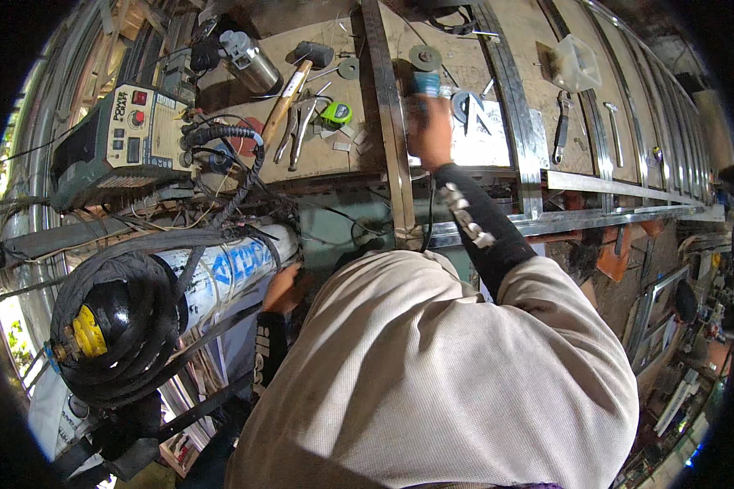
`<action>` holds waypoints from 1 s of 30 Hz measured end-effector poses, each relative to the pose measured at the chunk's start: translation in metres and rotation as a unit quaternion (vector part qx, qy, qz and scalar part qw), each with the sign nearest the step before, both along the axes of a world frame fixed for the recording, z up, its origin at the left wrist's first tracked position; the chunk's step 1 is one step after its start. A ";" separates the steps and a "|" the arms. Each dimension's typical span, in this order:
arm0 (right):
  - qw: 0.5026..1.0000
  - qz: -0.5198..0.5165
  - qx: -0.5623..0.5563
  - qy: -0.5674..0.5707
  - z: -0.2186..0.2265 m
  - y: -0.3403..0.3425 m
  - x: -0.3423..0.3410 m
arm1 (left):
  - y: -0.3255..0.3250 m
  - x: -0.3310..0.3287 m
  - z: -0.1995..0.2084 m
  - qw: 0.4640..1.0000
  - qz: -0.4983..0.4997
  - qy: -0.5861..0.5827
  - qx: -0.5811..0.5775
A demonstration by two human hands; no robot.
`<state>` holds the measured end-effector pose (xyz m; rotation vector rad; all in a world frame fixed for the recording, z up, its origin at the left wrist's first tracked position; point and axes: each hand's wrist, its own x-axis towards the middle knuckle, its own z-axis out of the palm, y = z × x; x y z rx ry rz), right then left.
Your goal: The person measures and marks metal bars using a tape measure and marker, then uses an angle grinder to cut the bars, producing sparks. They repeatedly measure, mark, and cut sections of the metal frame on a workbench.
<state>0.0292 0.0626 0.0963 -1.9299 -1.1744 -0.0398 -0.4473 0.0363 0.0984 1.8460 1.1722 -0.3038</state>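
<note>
My right hand [433, 134] reaches forward over the bench, its fingers wrapped round the body of a blue angle grinder [426, 84]. The hand is slightly blurred, and a grey disc [425, 57] shows at the grinder's far end. A steel frame bar [393, 138] runs just left of this hand. To its right, a round dark-rimmed item [470, 110] lies by a bright white sheet [477, 147]. Low on the left, my left hand [285, 290] is beside a white gas cylinder [236, 265]; shadow hides its fingers.
A welding machine [130, 138] with thick cables stands at left. Hammer [289, 102], locking pliers [303, 134], green tape measure [336, 114] and steel flask [251, 63] occupy the bench. Rightward lie an adjustable wrench [562, 126], a plastic tub [575, 63] and long metal bars [518, 106].
</note>
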 end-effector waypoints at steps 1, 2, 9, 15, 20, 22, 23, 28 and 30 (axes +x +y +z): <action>0.998 -0.051 0.031 -0.028 -0.003 -0.014 0.023 | 0.002 -0.009 -0.001 1.000 -0.019 -0.008 0.011; 0.989 -0.145 -0.019 0.002 -0.007 -0.029 0.043 | 0.007 -0.013 -0.006 0.996 -0.055 0.072 0.020; 0.935 -0.215 -0.275 -0.054 -0.058 -0.074 0.129 | 0.032 0.007 -0.003 0.988 -0.100 0.049 0.105; 0.916 -0.243 -0.310 -0.079 -0.055 -0.075 0.131 | 0.036 0.085 0.019 0.990 -0.090 -0.005 0.104; 0.973 -0.153 -0.169 -0.030 0.007 -0.086 0.078 | 0.023 0.144 0.031 0.989 -0.087 -0.063 0.098; 0.991 -0.072 -0.106 0.025 0.042 -0.112 0.053 | 0.016 0.175 0.039 0.989 -0.034 -0.119 0.087; 0.998 -0.014 -0.044 0.042 0.060 -0.128 0.046 | 0.014 0.193 0.045 0.982 -0.026 -0.161 0.094; 0.978 -0.014 0.046 0.202 0.134 -0.215 0.038 | 0.009 0.315 0.106 0.928 -0.105 -0.317 0.167; 0.970 -0.049 0.075 0.226 0.152 -0.243 0.051 | -0.001 0.372 0.138 0.879 -0.190 -0.393 0.191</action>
